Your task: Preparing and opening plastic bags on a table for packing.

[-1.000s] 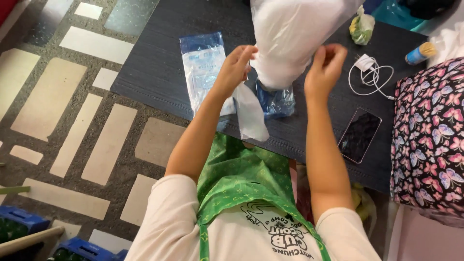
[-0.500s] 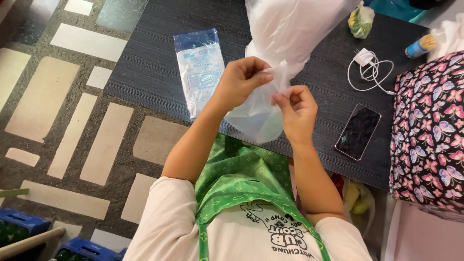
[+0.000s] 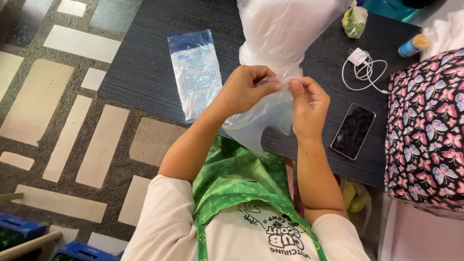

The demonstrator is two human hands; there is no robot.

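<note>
Over dark table [image 3: 145, 63] near edge: left hand [image 3: 246, 89], right hand [image 3: 309, 104] pinching clear plastic bag [image 3: 285, 38]; bag top cut off.

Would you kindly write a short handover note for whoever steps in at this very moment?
Left hand: pinching the thin clear plastic bag at its top edge.
Right hand: pinching the same edge, fingertips almost meeting the left hand's.
The bag hangs slack from both hands over the near edge of the dark table.
Behind the hands stands a large white bag. A flat sealed packet lies on the table to the left. A phone, a white charger with cable and a small bottle lie to the right.
Done: bag picked up and gripped by both hands.
Left: whether the bag's mouth is open cannot be told.
</note>
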